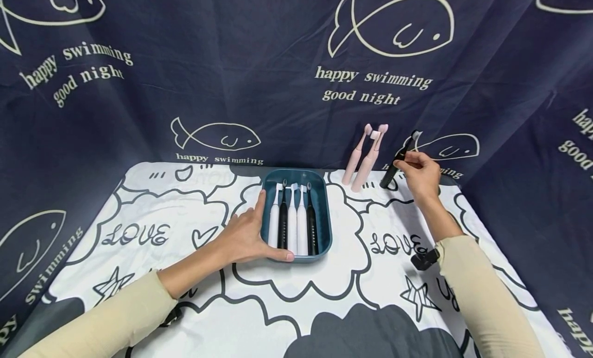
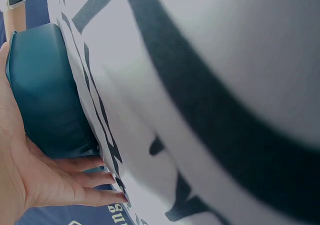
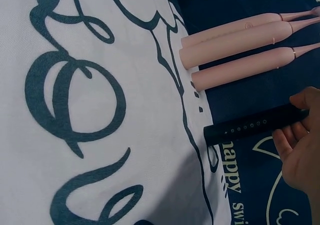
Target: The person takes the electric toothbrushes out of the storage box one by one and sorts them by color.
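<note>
My right hand (image 1: 420,176) pinches a black electric toothbrush (image 1: 398,165) around its upper handle, brush head up. In the right wrist view, the black toothbrush (image 3: 245,129) shows a row of small marks; whether its base touches the table I cannot tell. A dark teal box (image 1: 328,214) stands at the middle of the table. Inside it, white toothbrushes (image 1: 301,229) and black toothbrushes (image 1: 311,229) lie side by side, heads toward the back. My left hand (image 1: 247,237) rests against the box's front left corner, fingers extended along the left side, thumb along the front.
Three pink electric toothbrushes (image 1: 366,167) stand upright at the back, left of the black one. A white cloth with black drawings (image 1: 185,296) covers the table. Behind it hangs a dark blue curtain (image 1: 278,90) with fish prints.
</note>
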Demonstrator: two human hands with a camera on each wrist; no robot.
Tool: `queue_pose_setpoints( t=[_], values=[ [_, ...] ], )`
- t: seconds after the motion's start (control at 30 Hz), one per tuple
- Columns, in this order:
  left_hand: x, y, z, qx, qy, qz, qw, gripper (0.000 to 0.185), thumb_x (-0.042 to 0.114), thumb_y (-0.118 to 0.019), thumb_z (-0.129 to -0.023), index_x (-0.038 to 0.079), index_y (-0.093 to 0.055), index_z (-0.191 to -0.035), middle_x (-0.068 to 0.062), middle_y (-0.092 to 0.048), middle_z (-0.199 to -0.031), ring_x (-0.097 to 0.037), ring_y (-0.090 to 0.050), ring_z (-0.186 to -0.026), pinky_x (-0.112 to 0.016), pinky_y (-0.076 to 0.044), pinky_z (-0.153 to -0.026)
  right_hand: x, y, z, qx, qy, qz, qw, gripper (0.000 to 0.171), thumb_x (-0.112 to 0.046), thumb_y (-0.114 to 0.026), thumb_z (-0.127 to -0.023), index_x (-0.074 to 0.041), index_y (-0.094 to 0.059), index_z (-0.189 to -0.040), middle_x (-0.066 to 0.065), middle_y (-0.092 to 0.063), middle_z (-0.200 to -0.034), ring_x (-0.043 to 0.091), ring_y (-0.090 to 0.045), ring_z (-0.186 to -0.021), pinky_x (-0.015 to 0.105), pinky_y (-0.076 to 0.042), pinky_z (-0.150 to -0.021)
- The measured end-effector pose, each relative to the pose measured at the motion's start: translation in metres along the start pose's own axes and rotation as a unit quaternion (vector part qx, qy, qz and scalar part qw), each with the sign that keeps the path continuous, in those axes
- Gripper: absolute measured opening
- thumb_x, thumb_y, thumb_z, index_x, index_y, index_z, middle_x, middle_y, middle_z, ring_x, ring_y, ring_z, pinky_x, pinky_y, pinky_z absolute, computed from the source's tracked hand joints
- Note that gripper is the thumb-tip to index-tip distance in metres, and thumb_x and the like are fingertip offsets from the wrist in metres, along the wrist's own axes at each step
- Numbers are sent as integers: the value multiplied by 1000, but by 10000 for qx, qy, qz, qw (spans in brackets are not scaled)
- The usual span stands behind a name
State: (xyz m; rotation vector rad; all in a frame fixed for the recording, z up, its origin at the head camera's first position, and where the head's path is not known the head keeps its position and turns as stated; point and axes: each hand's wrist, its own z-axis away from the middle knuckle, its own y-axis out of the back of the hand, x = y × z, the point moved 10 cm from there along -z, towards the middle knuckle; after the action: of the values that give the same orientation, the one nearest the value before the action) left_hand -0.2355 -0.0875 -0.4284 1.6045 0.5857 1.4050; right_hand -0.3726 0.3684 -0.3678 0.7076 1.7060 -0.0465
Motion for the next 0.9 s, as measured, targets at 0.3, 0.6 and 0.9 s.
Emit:
queue_pose_setpoints(
  t=[0.3,0.6,0.9],
  values=[
    [0,0,0,-9,22,-23,10000,178,99,-86,-59,8,5,-182,-31,-69,-145,-41,-71,-130,-66,-49,-122,6,1,0,34,-15,142,9999,33,-12,-90,-94,-2,-79,-123,-37,-63,-80,-11,-62,-82,7,-49,-82],
    [0,0,0,22,5,-17,10000,178,99,-86,-59,8,4,-182,-31,-70,-144,-40,-72,-129,-64,-52,-120,9,0,4,5,-48,208,9998,36,-13,-90,-94,-2,-80,-128,-37,-65,-83,-12,-63,-83,9,-49,-82],
    [0,0,-1,4,42,-70,10000,178,100,-85,-59,8,5,-182,-32,-69,-146,-41,-71,-131,-64,-51,-120,21,3,7,-151,-289,507,9982,41,-25,-90,-96,-5,-79,-131,-41,-63,-81,-12,-62,-83,11,-46,-81]
  ],
)
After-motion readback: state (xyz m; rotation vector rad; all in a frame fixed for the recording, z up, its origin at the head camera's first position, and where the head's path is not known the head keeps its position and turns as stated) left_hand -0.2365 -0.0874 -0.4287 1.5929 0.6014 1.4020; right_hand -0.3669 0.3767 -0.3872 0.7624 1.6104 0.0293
